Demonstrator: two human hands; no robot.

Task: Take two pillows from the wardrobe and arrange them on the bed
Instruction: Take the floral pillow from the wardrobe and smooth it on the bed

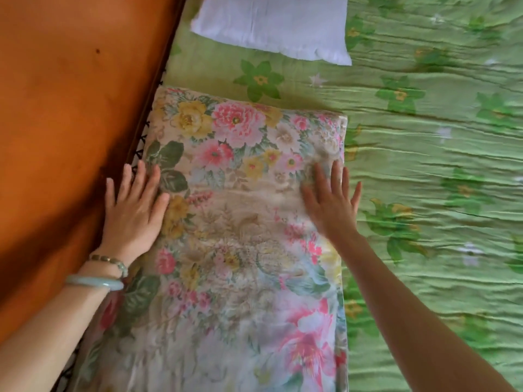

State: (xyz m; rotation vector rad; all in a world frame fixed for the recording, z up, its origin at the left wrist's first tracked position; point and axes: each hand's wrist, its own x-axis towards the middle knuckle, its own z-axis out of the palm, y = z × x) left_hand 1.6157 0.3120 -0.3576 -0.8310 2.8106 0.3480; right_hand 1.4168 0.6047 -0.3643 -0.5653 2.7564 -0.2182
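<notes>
A long floral pillow lies flat on the bed, its left side against the wooden headboard. My left hand rests with straight fingers on the pillow's left edge, next to the headboard. My right hand presses flat on the pillow near its right edge, fingers spread. A plain white pillow lies farther up the bed, apart from the floral one, cut off by the top of the view.
The bed is covered with a wrinkled green flowered sheet that stretches to the right. An orange-brown wooden headboard runs along the left. Bracelets circle my left wrist.
</notes>
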